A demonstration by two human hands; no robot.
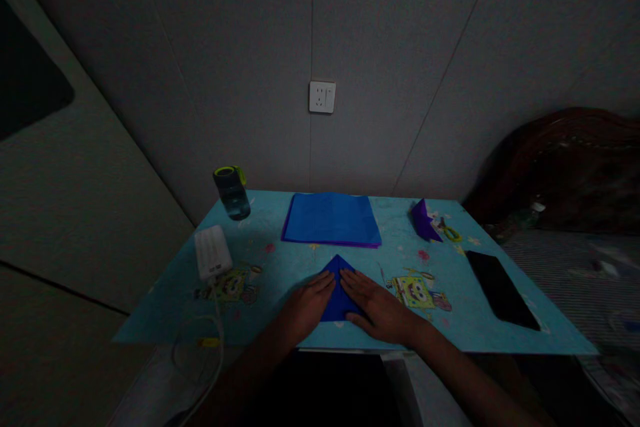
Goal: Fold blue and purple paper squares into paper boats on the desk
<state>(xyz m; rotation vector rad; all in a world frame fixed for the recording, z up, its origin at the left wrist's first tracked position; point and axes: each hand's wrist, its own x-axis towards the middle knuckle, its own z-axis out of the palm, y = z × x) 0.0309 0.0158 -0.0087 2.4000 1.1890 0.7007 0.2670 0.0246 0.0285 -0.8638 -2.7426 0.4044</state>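
A dark blue sheet of paper (pixel 336 307), folded to a point at the far end, lies on the table close to its front edge. Flat across its left side rests my left hand (pixel 310 303), fingers stretched out toward the centre crease. My right hand (pixel 375 307) presses on the right side with fingers extended and thumb spread near the bottom edge. Both hands partly cover the paper's sides. Just beyond them is a stack of blue and purple paper sheets (pixel 333 217).
On the left stand a water bottle (pixel 233 193) and a white power bank (pixel 213 252) with a cable hanging over the front edge. To the right are a purple folded paper (pixel 424 221), green-handled scissors (pixel 451 233) and a black phone or tablet (pixel 501 289). A wall closes off the back.
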